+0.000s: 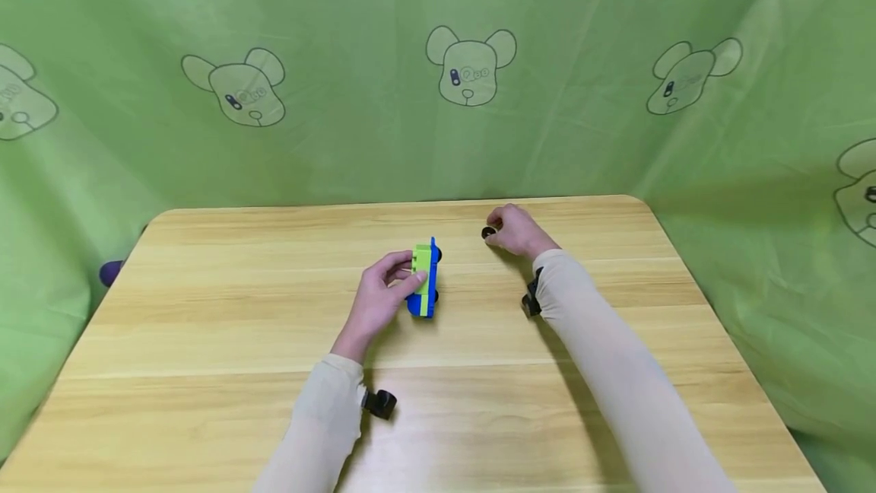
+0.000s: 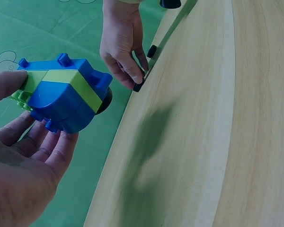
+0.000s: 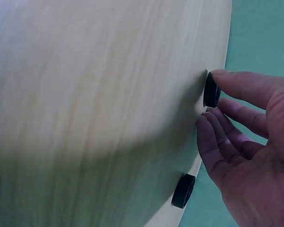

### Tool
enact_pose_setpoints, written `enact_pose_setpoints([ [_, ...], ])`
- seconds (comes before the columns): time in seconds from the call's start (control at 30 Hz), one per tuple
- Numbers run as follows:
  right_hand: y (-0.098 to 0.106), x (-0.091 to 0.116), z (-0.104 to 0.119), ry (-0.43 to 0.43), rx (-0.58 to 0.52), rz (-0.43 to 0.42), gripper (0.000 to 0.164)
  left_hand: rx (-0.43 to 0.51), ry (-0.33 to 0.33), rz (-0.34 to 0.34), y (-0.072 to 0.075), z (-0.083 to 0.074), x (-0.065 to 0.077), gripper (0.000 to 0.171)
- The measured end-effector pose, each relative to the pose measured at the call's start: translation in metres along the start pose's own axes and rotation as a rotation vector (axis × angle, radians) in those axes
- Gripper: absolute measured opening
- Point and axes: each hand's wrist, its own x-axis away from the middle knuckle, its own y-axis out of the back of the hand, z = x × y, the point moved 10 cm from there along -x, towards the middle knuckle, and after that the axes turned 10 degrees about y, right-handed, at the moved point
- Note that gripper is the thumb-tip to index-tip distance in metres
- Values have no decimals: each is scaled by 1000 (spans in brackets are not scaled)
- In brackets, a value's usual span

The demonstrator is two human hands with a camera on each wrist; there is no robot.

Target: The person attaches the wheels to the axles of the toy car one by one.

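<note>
My left hand (image 1: 378, 297) holds a toy car (image 1: 423, 280) of blue and lime-green blocks above the table, thumb on one side and fingers on the other. Black wheels (image 2: 104, 102) show on the side of the car away from the palm. Near the table's far edge, my right hand (image 3: 248, 123) pinches a small black wheel (image 3: 211, 91) between thumb and a finger; the wheel stands on its rim. A second black wheel (image 3: 183, 191) stands on the wood close by, apart from the hand; the head view hides it behind the right hand.
The wooden table (image 1: 226, 310) has its far edge just beyond the right hand. Green cloth (image 1: 342, 97) with bear-head drawings hangs behind and at the sides. A purple object (image 1: 110, 272) shows past the left edge. Black wrist cameras (image 1: 380, 404) sit on both sleeves.
</note>
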Motion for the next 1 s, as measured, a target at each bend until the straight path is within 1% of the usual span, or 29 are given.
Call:
enact_pose_setpoints([
  [0.27,-2,-2,-3,-10,42,7,36,1,36,-2,-1,2,0,47],
  [0.47,-1,0,-4,-15,39,9,31,-19,59,12,-4,-5,3,46],
  [0.57,0,1,-5,-8,26,10,30,-14,62,14,-4,-6,4,47],
  [0.67,3,5,-2,6,18,2,29,2,51,8,-3,-3,3,49],
  [0.8,11,16,12,44,-23,-22,28,10,34,-8,-2,2,1,48],
  [0.9,19,27,31,95,-55,-50,30,11,21,-23,0,1,1,46],
  [1.0,28,37,52,156,-61,-80,32,28,4,-34,1,0,1,46],
])
